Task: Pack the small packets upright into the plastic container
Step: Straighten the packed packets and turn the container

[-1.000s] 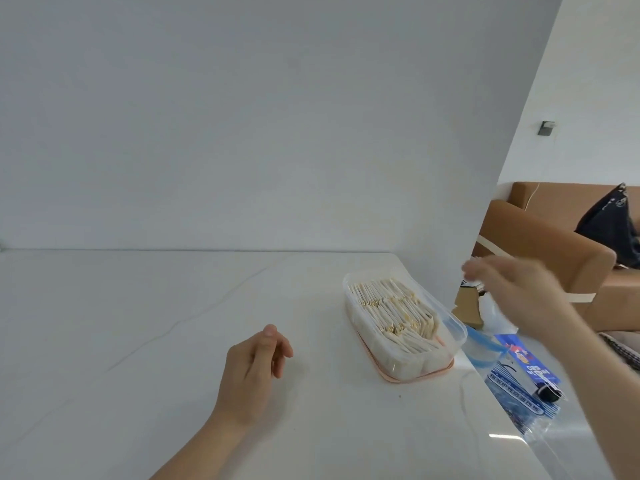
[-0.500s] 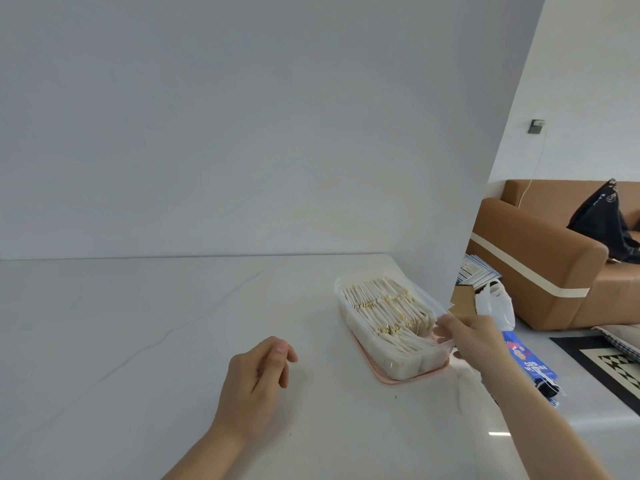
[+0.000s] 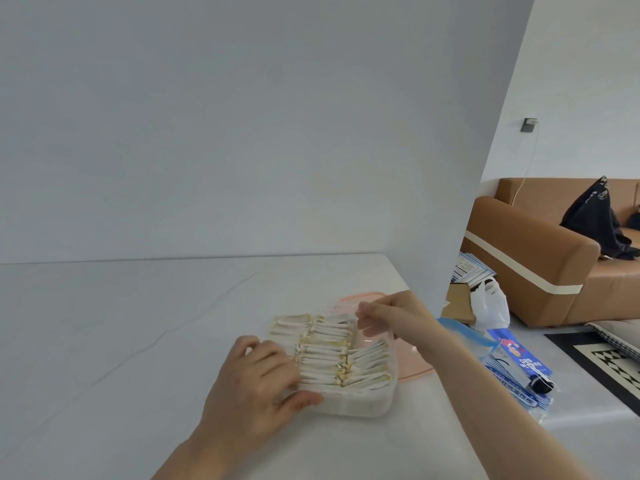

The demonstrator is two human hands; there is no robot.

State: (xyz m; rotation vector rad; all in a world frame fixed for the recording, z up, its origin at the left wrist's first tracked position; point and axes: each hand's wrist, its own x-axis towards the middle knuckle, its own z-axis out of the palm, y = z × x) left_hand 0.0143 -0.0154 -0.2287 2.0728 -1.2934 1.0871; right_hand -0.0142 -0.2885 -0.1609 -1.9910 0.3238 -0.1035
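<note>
Your plastic container (image 3: 349, 405) sits on the white surface (image 3: 138, 341), and everything else reads from it. The small packets (image 3: 332, 358) stand packed on edge inside it, in rows that fill it from the near wall to the far end.

Your left hand (image 3: 256, 386) is on the container's near left corner: the thumb curls along the front wall while the fingers reach over the left rim onto the packet tops, so the grip is closed on the container itself.

Your right hand (image 3: 398, 320) is at the container's far right corner, fingers pinched together. It seems to hold the container's clear rim or a packet there, but the blur and the see-through plastic make it hard to say which.

A pink lid (image 3: 412, 362) lies flat on the surface just behind and to the right of the container, partly under your right forearm.

Farther right of the container, past the surface's edge, blue printed bags (image 3: 519, 362) lie on the floor, with a white plastic bag (image 3: 490, 303) and a brown sofa (image 3: 540, 258) beyond them.
</note>
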